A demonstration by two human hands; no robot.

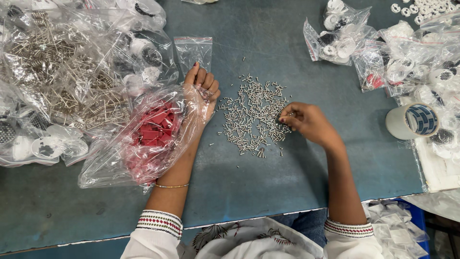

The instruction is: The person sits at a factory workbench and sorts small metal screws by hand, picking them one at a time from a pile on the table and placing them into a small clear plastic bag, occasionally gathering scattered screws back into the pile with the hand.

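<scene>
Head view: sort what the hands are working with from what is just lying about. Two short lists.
In hand:
- right hand picking at the small metal screws
- left hand cupped, palm up
- bag of red parts against the left forearm

Lying about:
- empty zip bag
- bags of springs
- bags of white parts
- tape roll

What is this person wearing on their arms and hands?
Both forearms are bare below white sleeves pushed up, each ending in a cuff with red and dark embroidered bands. The left hand has a thin gold-coloured bangle on its forearm and dark red nail polish; the right hand shows the same polish. No gloves.
</scene>
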